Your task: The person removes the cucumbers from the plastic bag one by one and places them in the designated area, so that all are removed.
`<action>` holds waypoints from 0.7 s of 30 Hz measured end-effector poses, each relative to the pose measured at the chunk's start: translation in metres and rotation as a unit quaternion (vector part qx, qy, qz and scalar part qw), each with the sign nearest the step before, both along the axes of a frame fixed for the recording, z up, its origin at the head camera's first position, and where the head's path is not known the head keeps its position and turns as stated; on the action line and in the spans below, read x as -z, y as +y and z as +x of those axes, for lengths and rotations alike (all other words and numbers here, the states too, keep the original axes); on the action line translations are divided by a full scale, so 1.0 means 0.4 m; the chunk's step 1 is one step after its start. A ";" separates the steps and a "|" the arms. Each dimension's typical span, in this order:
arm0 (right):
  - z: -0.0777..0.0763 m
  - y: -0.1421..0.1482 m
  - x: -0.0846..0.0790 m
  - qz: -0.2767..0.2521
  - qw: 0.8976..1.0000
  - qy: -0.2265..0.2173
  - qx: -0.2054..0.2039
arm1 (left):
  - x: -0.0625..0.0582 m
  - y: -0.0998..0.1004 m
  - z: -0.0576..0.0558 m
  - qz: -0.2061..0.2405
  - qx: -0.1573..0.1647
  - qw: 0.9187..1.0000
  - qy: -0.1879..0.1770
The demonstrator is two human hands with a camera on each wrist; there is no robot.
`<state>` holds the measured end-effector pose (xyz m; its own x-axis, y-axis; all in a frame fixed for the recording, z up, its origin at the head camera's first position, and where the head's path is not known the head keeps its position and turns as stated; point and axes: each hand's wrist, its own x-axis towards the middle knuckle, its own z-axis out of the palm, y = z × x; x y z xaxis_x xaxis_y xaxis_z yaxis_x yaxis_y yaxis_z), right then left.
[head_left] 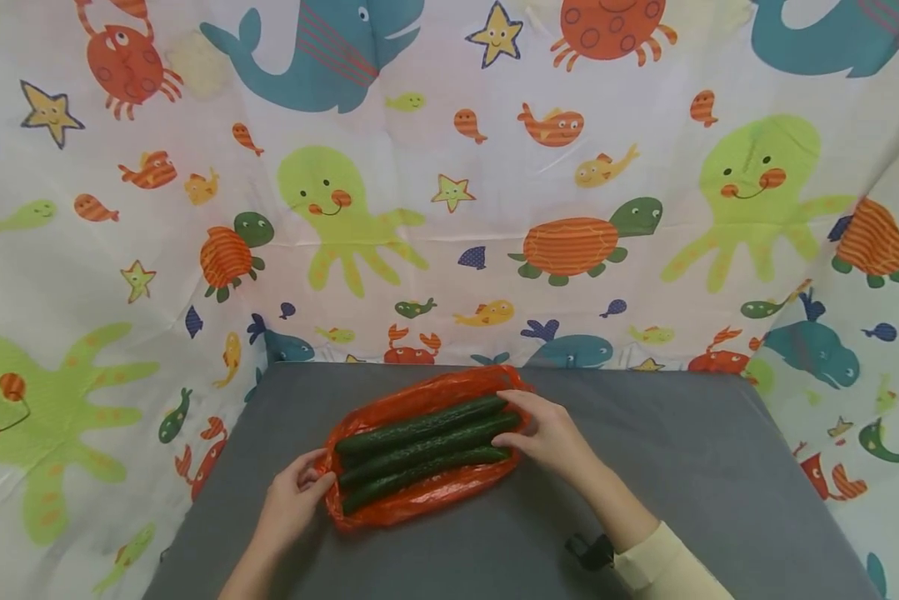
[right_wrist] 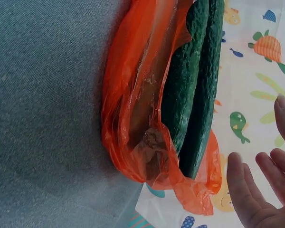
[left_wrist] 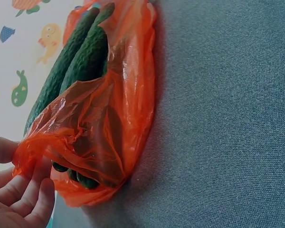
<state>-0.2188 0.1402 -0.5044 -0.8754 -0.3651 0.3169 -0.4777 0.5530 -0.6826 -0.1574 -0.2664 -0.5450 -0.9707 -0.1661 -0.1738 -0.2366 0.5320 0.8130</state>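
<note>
Three dark green cucumbers lie side by side in an orange-red plastic bag, whose opening faces up around them. At the bag's left end, my left hand pinches its thin edge between thumb and fingers. The left wrist view shows the film stretched from that hand over the near cucumber ends. By the opposite end is my right hand, overlapping the cucumber tips in the head view. Its fingers are spread and hold nothing in the right wrist view, where the hand appears beside the bag's end.
Bag and cucumbers rest on a grey cloth-covered table. A white curtain printed with sea animals hangs behind the table and along both sides. A black strap-like device sits at the right wrist, by a pale yellow sleeve.
</note>
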 end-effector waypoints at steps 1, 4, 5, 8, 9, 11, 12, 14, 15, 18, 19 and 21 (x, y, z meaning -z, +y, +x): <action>-0.001 -0.003 -0.002 -0.001 1.000 0.002 -0.001 | -0.001 0.001 0.000 0.000 0.001 1.000 0.000; -0.006 -0.013 -0.007 -0.009 1.000 0.005 -0.010 | -0.003 0.002 0.001 0.000 0.005 1.000 0.000; -0.008 -0.017 -0.008 -0.012 1.000 0.004 -0.013 | -0.003 0.002 0.001 -0.001 0.007 1.000 0.000; -0.015 -0.029 -0.009 -0.025 0.999 -0.012 -0.024 | -0.003 0.001 0.002 -0.001 0.011 1.000 0.001; -0.017 -0.034 -0.009 -0.027 0.999 -0.015 -0.025 | -0.003 0.001 0.003 -0.001 0.011 1.000 0.001; -0.022 -0.043 -0.008 -0.034 0.999 -0.020 -0.031 | -0.003 0.000 0.003 0.003 0.011 1.000 0.000; -0.025 -0.047 -0.007 -0.036 0.999 -0.020 -0.034 | -0.003 0.000 0.003 0.003 0.011 1.000 -0.001; -0.030 -0.055 -0.007 -0.038 0.998 -0.019 -0.038 | -0.003 0.000 0.003 0.005 0.011 1.000 -0.002; -0.033 -0.059 -0.007 -0.038 0.998 -0.018 -0.040 | -0.003 0.000 0.004 0.004 0.011 1.000 -0.002; -0.040 -0.069 -0.006 -0.037 0.998 -0.022 -0.043 | -0.005 0.001 0.002 0.008 0.011 1.000 -0.002; -0.041 -0.072 -0.006 -0.035 0.998 -0.023 -0.043 | -0.007 0.001 0.002 0.008 0.012 1.000 -0.002; -0.044 -0.078 -0.004 -0.030 0.998 -0.028 -0.045 | -0.009 0.000 0.002 0.008 0.013 1.000 -0.003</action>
<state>-0.2364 0.1090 -0.5027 -0.8572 -0.4240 0.2924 -0.4836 0.4671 -0.7403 -0.1568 -0.2663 -0.5412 -0.9735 -0.1385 -0.1818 -0.2278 0.5242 0.8205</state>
